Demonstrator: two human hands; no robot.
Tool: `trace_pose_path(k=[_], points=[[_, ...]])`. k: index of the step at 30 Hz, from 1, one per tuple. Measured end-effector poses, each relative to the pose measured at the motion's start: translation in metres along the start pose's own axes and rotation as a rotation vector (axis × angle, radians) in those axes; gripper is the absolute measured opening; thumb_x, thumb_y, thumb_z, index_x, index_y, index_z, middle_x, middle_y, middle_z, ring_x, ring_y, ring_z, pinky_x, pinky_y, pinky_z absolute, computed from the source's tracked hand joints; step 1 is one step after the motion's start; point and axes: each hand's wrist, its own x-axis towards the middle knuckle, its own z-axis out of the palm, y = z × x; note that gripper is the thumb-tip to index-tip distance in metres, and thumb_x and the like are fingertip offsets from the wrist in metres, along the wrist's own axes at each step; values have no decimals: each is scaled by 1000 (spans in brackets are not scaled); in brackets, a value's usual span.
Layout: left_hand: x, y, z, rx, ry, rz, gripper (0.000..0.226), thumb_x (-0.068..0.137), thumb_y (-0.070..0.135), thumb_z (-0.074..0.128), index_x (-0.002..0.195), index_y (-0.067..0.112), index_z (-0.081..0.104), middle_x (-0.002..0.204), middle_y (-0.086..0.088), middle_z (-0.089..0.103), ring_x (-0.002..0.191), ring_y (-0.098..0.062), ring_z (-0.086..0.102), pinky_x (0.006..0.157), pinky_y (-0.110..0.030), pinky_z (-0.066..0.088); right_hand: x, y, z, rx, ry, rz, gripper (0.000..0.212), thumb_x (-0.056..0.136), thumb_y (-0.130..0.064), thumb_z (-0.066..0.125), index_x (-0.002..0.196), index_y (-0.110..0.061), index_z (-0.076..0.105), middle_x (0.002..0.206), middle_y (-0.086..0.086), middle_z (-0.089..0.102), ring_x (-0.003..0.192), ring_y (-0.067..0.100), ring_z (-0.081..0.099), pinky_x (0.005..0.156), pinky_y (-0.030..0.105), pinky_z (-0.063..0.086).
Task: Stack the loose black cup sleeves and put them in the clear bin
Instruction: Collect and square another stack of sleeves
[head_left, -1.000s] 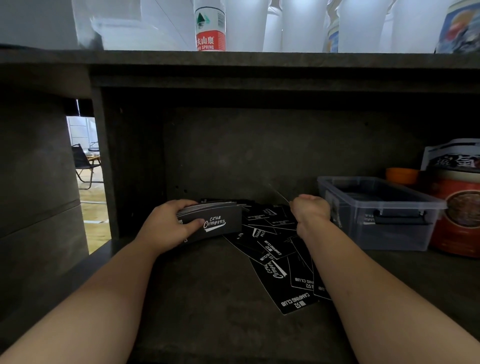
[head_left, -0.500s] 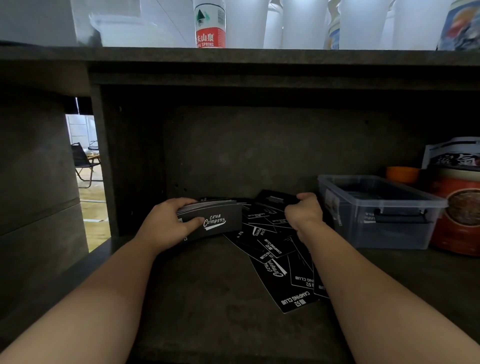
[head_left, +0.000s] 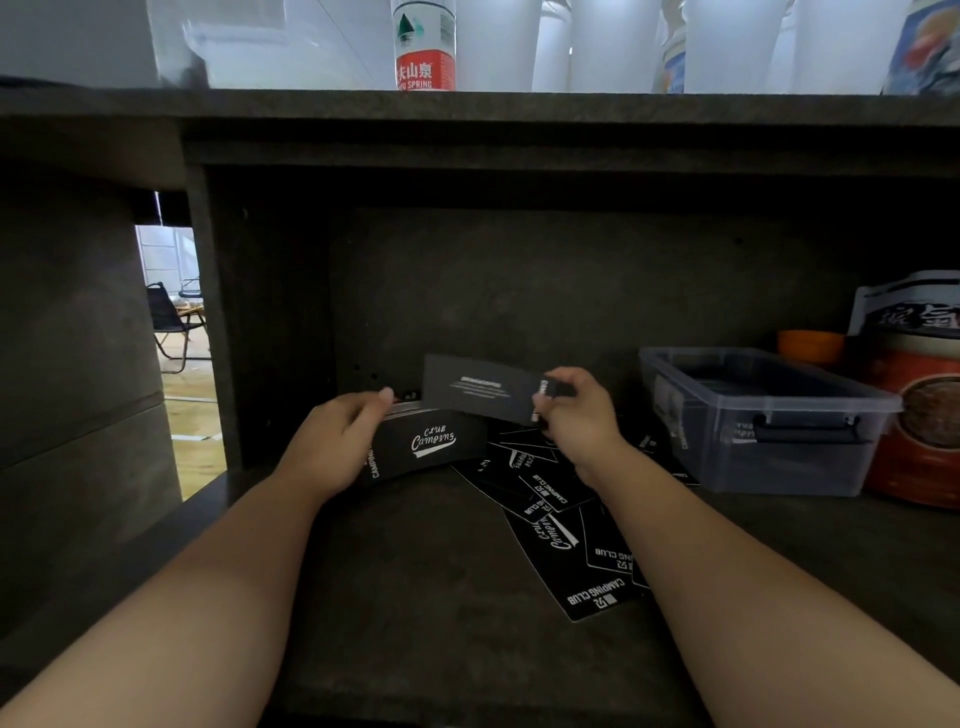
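Left hand (head_left: 337, 447): wrapped round a stack of sleeves (head_left: 428, 447) standing on edge on the shelf (head_left: 415, 597), thumb on top, "Club Camping" logo facing out. Fingers clamped on the stack.

Right hand (head_left: 576, 415): pinching a single sleeve (head_left: 480, 387) by its right end, held up just above and behind the stack, tilted a bit, small white print showing. Fingers closed on that sleeve.

Loose sleeves (head_left: 566, 525): still a messy overlapping pile lying flat on the shelf, between the two forearms and partly under the right wrist, nearest one reading "Camping Club".

Clear bin (head_left: 769, 421): sits to the right of the pile, lid off, black latch on its front. Contents too dim to make out.

Right edge: red tin (head_left: 930, 431) just beside the bin, orange cup (head_left: 810, 348) behind it.

Up top: water bottle (head_left: 423, 47) with a red label and some white cups (head_left: 613, 41) on the upper surface.
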Motion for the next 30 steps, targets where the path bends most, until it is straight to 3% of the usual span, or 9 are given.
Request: trace_pose_path(k=[2,7,13,15,18,20,23,27,30], points=[[-4,5,0,-21,-8,-19,45,100,54,33,113,29,69,103,8,66,99,-11,60,87,-32,43,-5,0,9,-97,-80,-52,22,90,-6,62,97,-26,55,86,7,65,76,16,61,72,28,50],[-6,9,0,21,-10,21,31,97,58,35,83,47,61,93,17,66,94,-3,60,80,-23,43,-10,-1,14,-241,-168,-177,23,92,-7,59,85,-29,59,84,7,69,81,19,66,71,29,54],[-8,12,-1,-14,-40,6,44,84,71,32,92,44,65,99,15,67,97,-4,60,82,-25,43,-13,1,20,-441,-212,-341,38,90,3,56,111,-26,71,104,-2,71,96,12,64,90,26,51],[-8,11,0,-3,-35,-9,47,83,71,36,100,40,68,99,14,67,98,-6,60,80,-25,42,-14,1,24,-496,-220,-386,45,91,1,56,124,-28,64,120,2,67,111,14,61,98,22,46],[-4,7,0,63,-8,-8,41,82,57,64,117,35,64,107,8,66,105,-12,60,87,-27,46,-15,1,31,-550,-280,-343,67,91,-5,59,148,-31,33,130,10,58,114,19,58,101,27,44],[-1,4,0,98,19,2,69,74,48,78,135,34,49,112,7,63,108,-12,57,94,-30,46,-15,0,33,-557,-305,-269,78,91,-9,61,152,-27,17,138,11,51,118,22,55,104,34,43],[1,3,2,43,74,14,96,63,38,89,144,37,35,114,13,56,110,-6,49,96,-28,38,-14,0,34,-536,-373,-192,80,92,-11,60,153,-23,11,145,8,45,130,23,46,109,32,37],[0,0,5,318,29,140,68,69,49,81,130,38,55,113,11,62,113,-10,48,94,-29,43,-19,-2,36,-347,-561,-69,81,96,2,47,153,-21,-5,156,7,27,141,17,30,111,20,23],[-4,11,4,617,100,238,57,76,63,66,126,37,56,110,10,66,108,-14,49,89,-32,42,-20,-1,39,-267,-560,-28,84,95,-3,51,153,-25,-6,156,10,25,141,19,32,116,33,28]])
